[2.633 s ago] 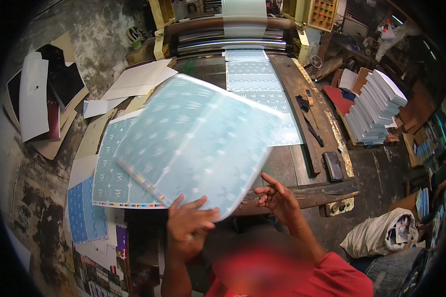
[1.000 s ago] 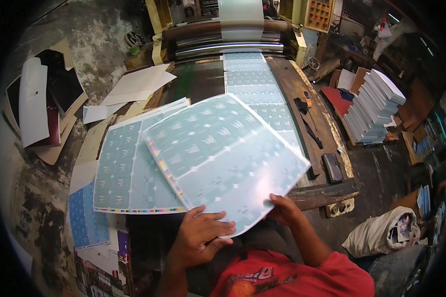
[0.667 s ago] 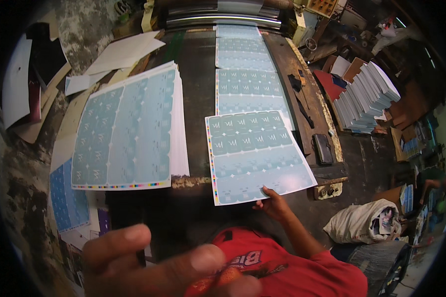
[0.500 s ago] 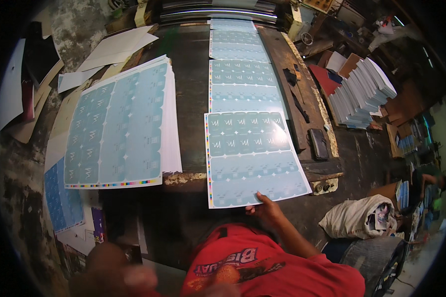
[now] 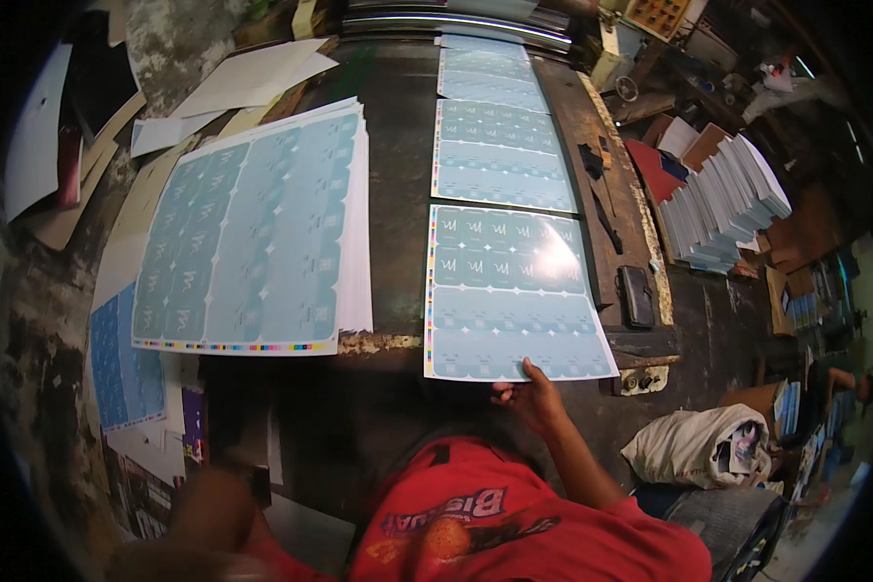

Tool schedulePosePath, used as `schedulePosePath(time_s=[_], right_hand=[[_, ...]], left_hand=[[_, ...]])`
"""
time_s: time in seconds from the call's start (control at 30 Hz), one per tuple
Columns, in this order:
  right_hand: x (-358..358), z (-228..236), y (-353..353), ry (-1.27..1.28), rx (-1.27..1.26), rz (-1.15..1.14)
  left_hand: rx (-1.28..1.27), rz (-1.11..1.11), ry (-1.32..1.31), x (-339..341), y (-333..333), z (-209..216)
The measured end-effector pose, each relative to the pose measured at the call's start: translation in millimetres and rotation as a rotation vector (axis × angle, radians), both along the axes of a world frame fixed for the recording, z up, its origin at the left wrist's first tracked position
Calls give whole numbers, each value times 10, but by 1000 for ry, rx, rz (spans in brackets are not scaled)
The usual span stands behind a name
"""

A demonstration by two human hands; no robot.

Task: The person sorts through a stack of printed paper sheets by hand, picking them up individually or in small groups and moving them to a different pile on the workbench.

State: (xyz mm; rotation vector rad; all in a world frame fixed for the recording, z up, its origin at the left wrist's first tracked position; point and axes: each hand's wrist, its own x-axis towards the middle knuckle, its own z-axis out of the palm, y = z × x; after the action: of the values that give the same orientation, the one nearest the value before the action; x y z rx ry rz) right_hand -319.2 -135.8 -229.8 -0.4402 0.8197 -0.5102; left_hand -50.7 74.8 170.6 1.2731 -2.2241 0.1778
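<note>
My right hand (image 5: 535, 400) grips the near edge of a pale teal printed sheet (image 5: 509, 306), thumb on top and fingers below. The sheet carries rows of repeated card designs and a colour strip down its left side. Beyond it, more matching sheets (image 5: 502, 155) lie in a line on the dark machine bed, leading up to metal rollers (image 5: 456, 27). To the left stands a thick stack of the same printed sheets (image 5: 262, 233), turned sideways. My left arm (image 5: 213, 509) is a blur at the lower left; its fingers cannot be made out.
Blue printed sheets (image 5: 126, 364) lie below the stack at left. White paper (image 5: 252, 82) rests behind it. On the bed's right rail sit a dark wallet-like case (image 5: 637, 296) and a strap. Farther right are piled paper bundles (image 5: 718, 209), a white sack (image 5: 694, 444) and another person (image 5: 834, 383).
The held sheet and my right hand sit slightly higher and farther right in view, as does the whole scene. A gap now shows behind the sheet. My left hand has moved down and left.
</note>
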Motion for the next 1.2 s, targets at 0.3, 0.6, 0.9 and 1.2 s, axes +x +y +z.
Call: schedulePosePath(time_s=[0.3,0.6,0.9,1.2], right_hand=[[332,22,-412,8,-34,-102],[626,56,-653,-12,-94,-215],[776,-170,-773,9,-168,-339],[566,629,-412,-569,-290,250]], left_hand=[[-31,516,167,442,-249,-1228],[-23,800,277,601,-484,-2170],[-29,864,1147,639,-541,-2151],[193,337,173,122,-592,-1852]])
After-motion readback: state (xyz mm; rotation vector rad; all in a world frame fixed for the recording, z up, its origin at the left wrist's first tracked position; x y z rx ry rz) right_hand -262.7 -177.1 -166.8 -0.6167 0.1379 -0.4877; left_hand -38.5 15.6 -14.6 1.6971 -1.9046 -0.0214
